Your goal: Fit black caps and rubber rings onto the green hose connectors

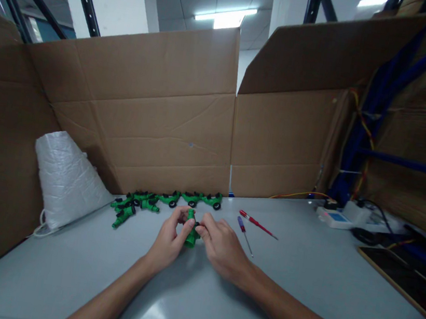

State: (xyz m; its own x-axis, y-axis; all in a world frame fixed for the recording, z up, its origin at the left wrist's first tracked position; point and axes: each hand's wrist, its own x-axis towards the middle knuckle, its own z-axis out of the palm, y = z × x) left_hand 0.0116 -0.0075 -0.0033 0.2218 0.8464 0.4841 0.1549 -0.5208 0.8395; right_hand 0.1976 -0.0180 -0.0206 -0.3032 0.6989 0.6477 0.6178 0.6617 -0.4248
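The left hand (167,236) grips a green fitting (190,240) over the bench (104,271), its long axis running away from the person, wider round end nearest; the right hand (222,244) pinches its right side. It looks smooth and tubular. Beyond lie similar fittings (191,198) with black parts, to the right two slim screwdrivers (255,221), and behind, creased brown cardboard (153,136)

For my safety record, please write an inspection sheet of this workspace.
Surface: grey table, light reflected near the front edge.
Job's things: green piece, held; more green pieces behind, toward the left.
Clutter: red screwdriver and purple-handled screwdriver right of centre; white bag left.
Hands: left hand grips green piece; right hand pinches its side.
Cables: yellow cable near back edge; black cable by white power strip.
Surroundings: cardboard walls, blue rack.
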